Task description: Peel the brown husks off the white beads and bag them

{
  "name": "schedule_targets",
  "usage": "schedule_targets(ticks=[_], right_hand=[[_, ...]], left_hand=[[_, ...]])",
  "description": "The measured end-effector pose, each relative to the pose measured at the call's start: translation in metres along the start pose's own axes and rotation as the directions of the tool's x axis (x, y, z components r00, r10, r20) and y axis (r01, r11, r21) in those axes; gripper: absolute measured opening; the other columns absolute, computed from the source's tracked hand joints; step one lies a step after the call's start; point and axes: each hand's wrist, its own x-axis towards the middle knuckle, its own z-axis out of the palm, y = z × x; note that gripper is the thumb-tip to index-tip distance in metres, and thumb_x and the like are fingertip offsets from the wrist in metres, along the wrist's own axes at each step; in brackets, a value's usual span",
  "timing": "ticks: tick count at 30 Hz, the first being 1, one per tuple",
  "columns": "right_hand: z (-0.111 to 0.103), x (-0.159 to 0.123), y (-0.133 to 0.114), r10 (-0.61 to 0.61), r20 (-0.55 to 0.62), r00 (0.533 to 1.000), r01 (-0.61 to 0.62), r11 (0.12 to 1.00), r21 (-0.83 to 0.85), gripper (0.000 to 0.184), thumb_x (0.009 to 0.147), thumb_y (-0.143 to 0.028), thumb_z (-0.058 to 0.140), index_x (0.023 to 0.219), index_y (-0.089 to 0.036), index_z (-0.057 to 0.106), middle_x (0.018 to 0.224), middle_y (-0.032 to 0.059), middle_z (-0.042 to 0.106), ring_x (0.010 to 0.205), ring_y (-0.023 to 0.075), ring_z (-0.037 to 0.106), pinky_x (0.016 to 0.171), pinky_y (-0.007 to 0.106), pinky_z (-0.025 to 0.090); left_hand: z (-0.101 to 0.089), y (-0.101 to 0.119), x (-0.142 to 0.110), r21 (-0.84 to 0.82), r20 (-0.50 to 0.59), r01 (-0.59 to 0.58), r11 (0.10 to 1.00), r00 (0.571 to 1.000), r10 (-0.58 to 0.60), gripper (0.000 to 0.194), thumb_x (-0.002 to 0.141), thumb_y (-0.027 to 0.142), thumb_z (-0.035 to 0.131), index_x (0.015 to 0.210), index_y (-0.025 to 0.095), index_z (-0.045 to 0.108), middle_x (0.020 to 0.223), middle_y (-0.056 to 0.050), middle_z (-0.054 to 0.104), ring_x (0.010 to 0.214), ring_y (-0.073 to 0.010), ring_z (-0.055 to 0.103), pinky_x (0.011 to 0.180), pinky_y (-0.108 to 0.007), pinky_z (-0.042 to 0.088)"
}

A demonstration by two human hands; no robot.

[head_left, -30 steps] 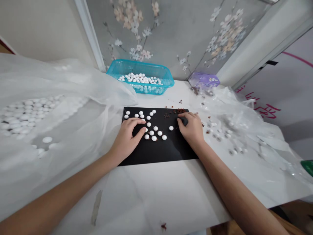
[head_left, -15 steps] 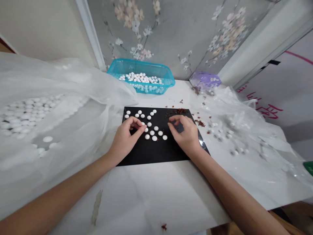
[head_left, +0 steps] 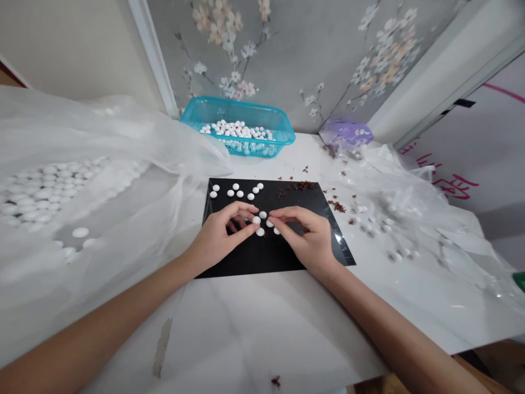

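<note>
My left hand point(head_left: 229, 227) pinches a small white ball point(head_left: 256, 220) between thumb and fingers, above a black mat point(head_left: 246, 260). Close beside it, my right hand point(head_left: 305, 232) has thumb and forefinger pressed together; whatever they hold is too small to make out. Below and between the hands lie several loose white balls point(head_left: 260, 232), partly covered by the fingers. More white balls point(head_left: 230, 193) rest along the mat's far left part. Small reddish-brown pieces point(head_left: 303, 186) are heaped at the mat's far right corner.
A blue plastic basket point(head_left: 283, 137) with many white balls stands against the wall. On the left, a translucent bag point(head_left: 135, 219) holds more balls. Clear plastic bags point(head_left: 443, 241) and a purple packet point(head_left: 346, 134) lie on the right. Brown bits point(head_left: 337, 206) are scattered beside the mat.
Both hands have come together over the middle of the mat. My left hand has moved right with the white ball; my right hand has moved left, away from the brown pieces.
</note>
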Motion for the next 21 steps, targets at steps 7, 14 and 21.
schedule_targets(ticks=[7, 14, 21], right_hand=[[0.0042, -0.0028, -0.0015, -0.015, 0.090, 0.996, 0.014, 1.000, 0.015, 0.010, 0.080, -0.021, 0.059, 0.081, -0.024, 0.069, 0.080, 0.0013, 0.068, 0.067, 0.0132, 0.064, 0.063, 0.028, 0.055], [0.0044, -0.0018, 0.0014, -0.024, 0.086, 0.996, 0.025, 1.000, -0.012, 0.003, 0.079, -0.020, 0.061, 0.078, -0.021, 0.064, 0.080, 0.0006, 0.053, 0.052, 0.0064, 0.046, 0.048, 0.023, 0.046], [0.0045, -0.0034, 0.0030, -0.051, 0.069, 0.996, 0.054, 0.998, -0.041, 0.004, 0.080, -0.019, 0.059, 0.079, -0.021, 0.063, 0.081, -0.0001, 0.054, 0.050, 0.0056, 0.044, 0.049, 0.024, 0.045]], left_hand=[[-0.0015, 0.0051, 0.0003, 0.035, 0.053, -0.003, 0.999, 0.999, 0.002, 0.020, 0.078, 0.039, 0.058, 0.088, 0.022, 0.063, 0.089, -0.001, 0.068, 0.072, -0.0138, 0.059, 0.062, -0.026, 0.045], [-0.0012, 0.0048, -0.0004, 0.019, 0.071, -0.012, 1.000, 0.997, 0.011, 0.017, 0.077, 0.036, 0.060, 0.089, 0.023, 0.063, 0.086, 0.001, 0.067, 0.073, -0.0131, 0.059, 0.061, -0.024, 0.044], [-0.0017, 0.0041, 0.0001, 0.015, 0.059, -0.003, 1.000, 0.998, 0.002, 0.017, 0.076, 0.038, 0.063, 0.084, 0.022, 0.063, 0.082, 0.001, 0.067, 0.071, -0.0129, 0.060, 0.061, -0.025, 0.044]])
